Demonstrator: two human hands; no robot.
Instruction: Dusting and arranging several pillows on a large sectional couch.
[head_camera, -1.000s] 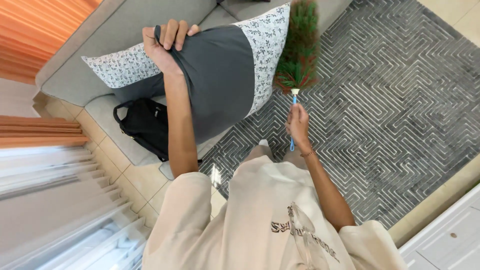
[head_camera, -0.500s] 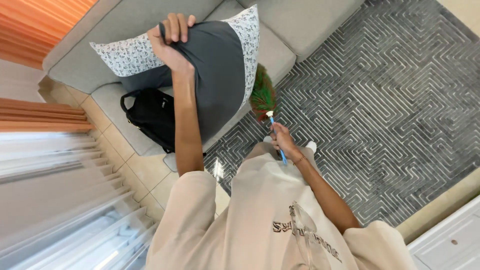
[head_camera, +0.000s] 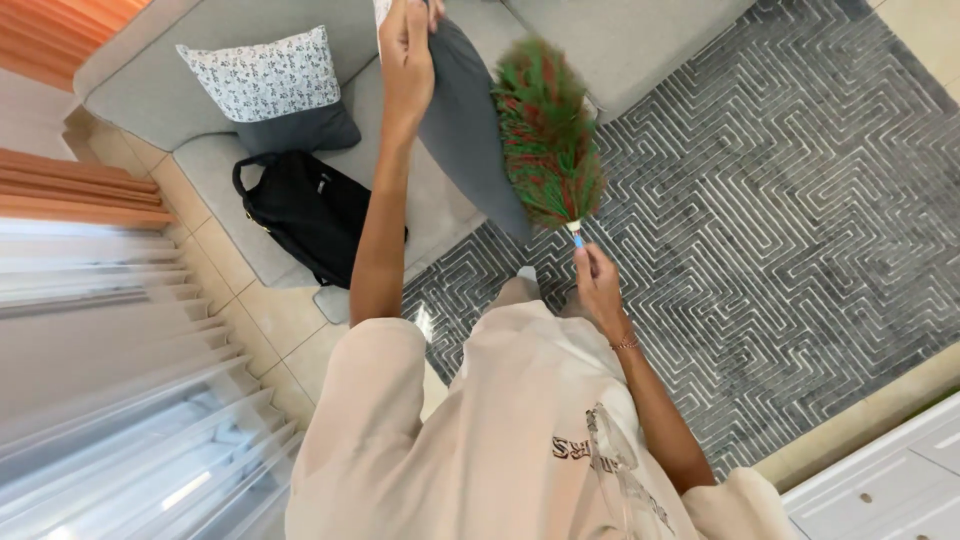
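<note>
Living room, seen from above: sheer white curtains (head_camera: 110, 400) and orange drapes (head_camera: 60, 190) far left, beige floor tiles (head_camera: 260, 320) beside them. Grey fabric sofa (head_camera: 150, 90) runs across the top. On its seat, a square cushion with white patterned top and dark grey lower band (head_camera: 275, 95) leans against the backrest. Just below it a black handbag with carry handles (head_camera: 305, 210) lies at the seat's front edge, partly overhanging the tiles.

Left hand (head_camera: 405, 50) raised, fingers closed on the top edge of a dark grey cushion (head_camera: 465, 130), holding it up edge-on over the sofa seat. Cushion hangs free below the grip.

Right hand (head_camera: 597, 280) lower, wrapped around the blue-and-white handle of a green and red feather duster (head_camera: 547, 135). Duster head points up, feathers touching the grey cushion's right face. Thin bracelet on the right wrist.

Grey rug with white maze pattern (head_camera: 780, 200) covers the floor to the right. White drawer unit (head_camera: 880, 490) at bottom right corner.
</note>
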